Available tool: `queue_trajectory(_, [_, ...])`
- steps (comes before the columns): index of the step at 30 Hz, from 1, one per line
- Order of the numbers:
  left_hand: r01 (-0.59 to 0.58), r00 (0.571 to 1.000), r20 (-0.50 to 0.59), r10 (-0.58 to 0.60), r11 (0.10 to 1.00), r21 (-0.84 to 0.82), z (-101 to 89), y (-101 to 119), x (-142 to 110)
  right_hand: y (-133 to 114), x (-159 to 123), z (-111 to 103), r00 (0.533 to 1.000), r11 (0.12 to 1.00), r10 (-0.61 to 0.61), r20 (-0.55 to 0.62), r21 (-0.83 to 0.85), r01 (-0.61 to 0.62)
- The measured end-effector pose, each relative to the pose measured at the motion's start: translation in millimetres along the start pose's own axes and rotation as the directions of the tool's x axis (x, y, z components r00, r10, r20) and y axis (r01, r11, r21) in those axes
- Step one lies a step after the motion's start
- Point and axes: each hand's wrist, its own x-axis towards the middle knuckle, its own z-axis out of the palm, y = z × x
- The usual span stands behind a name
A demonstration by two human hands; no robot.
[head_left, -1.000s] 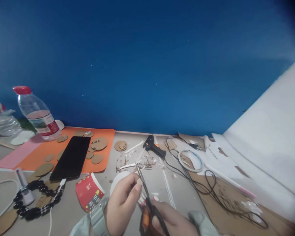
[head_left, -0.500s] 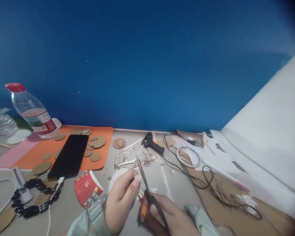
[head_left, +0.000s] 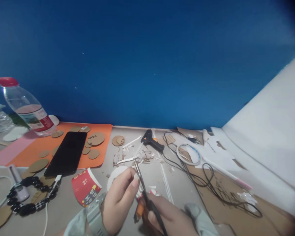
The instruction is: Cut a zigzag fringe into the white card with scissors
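Observation:
My right hand (head_left: 170, 214) is wrapped round a pair of scissors (head_left: 144, 186) with dark handles. Their blades point up and away, nearly together, right beside the fingertips of my left hand (head_left: 120, 198). The left thumb and forefinger are pinched together; whatever small thing they may hold is too small to make out. Behind the left hand lies a white disc (head_left: 114, 175), partly covered. Under the scissors, an orange-handled tool (head_left: 139, 209) and some small red and white scraps (head_left: 152, 191) show, partly hidden by my right hand.
A black glue gun (head_left: 152, 141) lies among paper scraps, its cable running right past a tape ring (head_left: 188, 154). To the left are a red paper piece (head_left: 86, 186), a phone (head_left: 67, 153), cardboard discs (head_left: 95, 139), a beaded bracelet (head_left: 29, 209) and a bottle (head_left: 28, 109).
The scissors' tips have shifted slightly left and down, and the blades look closer together. The view has moved a little, so objects on the left appear further left. Both hands keep their grips.

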Motion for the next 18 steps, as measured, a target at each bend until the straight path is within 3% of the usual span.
queue_trajectory(10, [0.022,0.996,0.083,-0.024,0.999,0.027,-1.4,4.6,4.8,-1.6,-1.5,3.1,0.999,0.996,0.039,-0.008,0.084,-0.038])
queue_trajectory(18, [0.037,0.995,0.091,-0.038,0.999,0.018,-0.6,5.3,4.8,-7.4,-1.4,1.9,0.996,0.989,0.077,-0.036,0.129,-0.072])
